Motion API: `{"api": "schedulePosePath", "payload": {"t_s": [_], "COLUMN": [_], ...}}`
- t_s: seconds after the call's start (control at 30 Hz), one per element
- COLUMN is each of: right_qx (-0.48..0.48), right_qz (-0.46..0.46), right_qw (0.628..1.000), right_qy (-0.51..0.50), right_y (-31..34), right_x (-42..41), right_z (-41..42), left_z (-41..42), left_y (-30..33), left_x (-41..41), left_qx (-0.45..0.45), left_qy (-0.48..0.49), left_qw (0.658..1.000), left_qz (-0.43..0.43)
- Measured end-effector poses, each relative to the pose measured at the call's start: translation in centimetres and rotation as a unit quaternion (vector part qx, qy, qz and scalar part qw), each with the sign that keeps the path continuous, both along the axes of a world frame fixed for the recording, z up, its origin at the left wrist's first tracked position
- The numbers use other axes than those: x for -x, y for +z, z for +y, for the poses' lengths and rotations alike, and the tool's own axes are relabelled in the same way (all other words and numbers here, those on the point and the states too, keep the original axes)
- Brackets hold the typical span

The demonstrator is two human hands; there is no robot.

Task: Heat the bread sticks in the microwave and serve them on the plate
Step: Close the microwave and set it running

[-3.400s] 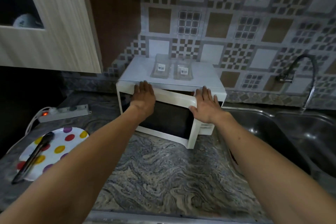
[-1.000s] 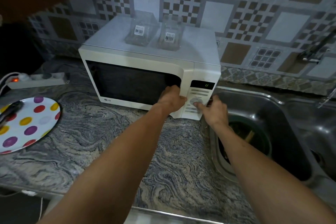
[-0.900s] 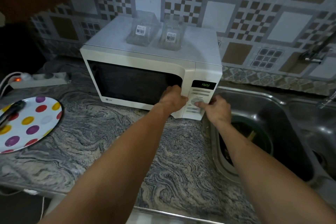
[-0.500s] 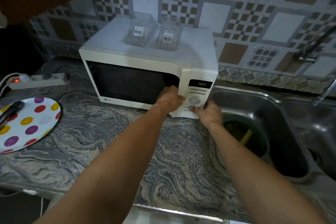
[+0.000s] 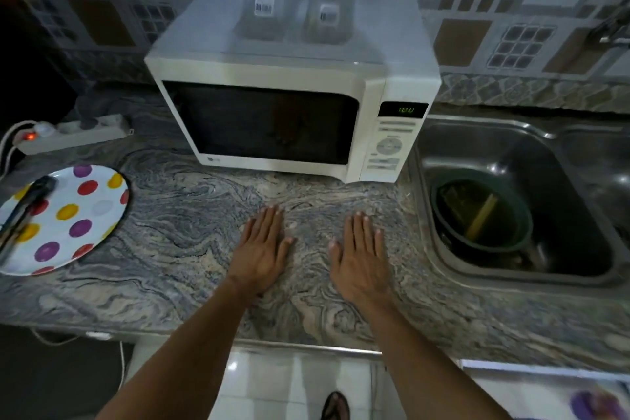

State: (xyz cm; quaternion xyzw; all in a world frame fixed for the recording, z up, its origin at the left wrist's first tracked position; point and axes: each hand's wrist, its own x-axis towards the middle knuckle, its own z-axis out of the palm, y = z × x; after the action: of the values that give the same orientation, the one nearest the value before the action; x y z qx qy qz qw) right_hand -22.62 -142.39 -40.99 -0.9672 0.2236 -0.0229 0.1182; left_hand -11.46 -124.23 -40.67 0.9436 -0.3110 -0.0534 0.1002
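Note:
The white microwave (image 5: 283,75) stands at the back of the marble counter with its door closed, its window dark and green digits lit on its display (image 5: 403,110). No bread sticks show anywhere. A white plate with coloured dots (image 5: 85,215) lies at the counter's left, with black tongs (image 5: 24,211) resting across it. My left hand (image 5: 262,249) and my right hand (image 5: 361,256) lie flat, palms down, on the counter in front of the microwave, side by side, holding nothing.
Two clear plastic containers (image 5: 293,3) sit on top of the microwave. A steel sink (image 5: 531,269) on the right holds a dark green pot (image 5: 480,215). A power strip (image 5: 71,133) with a red light lies at the back left. The counter edge runs close below my wrists.
Both hands left the microwave's door edge and control panel and came down flat onto the counter. The door, ajar at first, is closed and the display is lit.

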Motion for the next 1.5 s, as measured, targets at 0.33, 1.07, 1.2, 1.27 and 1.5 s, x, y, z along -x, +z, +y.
{"api": "schedulePosePath", "payload": {"t_s": [0.33,1.07,1.2,1.27,1.5], "right_qx": [0.024,0.020,0.022,0.025,0.031], "right_qz": [-0.002,-0.013,-0.016,-0.017,-0.026], "right_qw": [1.000,1.000,0.999,0.999,0.999], "right_qy": [-0.014,-0.019,-0.017,-0.019,-0.018], "right_y": [-1.0,-0.6,-0.7,-0.7,-0.8], "right_x": [-0.2,0.0,-0.1,0.0,0.0], "right_z": [0.1,0.1,0.2,0.2,0.3], "left_z": [0.3,0.1,0.2,0.2,0.3], "left_y": [-1.4,-1.0,-1.2,-1.2,-1.0], "left_x": [-0.3,0.0,-0.1,-0.1,-0.1], "left_qx": [0.023,0.005,0.009,0.007,0.003], "left_qy": [-0.009,-0.004,-0.006,-0.006,-0.008], "left_qw": [0.999,0.999,0.999,0.999,1.000], "left_qz": [-0.034,-0.031,-0.033,-0.032,-0.026]}}
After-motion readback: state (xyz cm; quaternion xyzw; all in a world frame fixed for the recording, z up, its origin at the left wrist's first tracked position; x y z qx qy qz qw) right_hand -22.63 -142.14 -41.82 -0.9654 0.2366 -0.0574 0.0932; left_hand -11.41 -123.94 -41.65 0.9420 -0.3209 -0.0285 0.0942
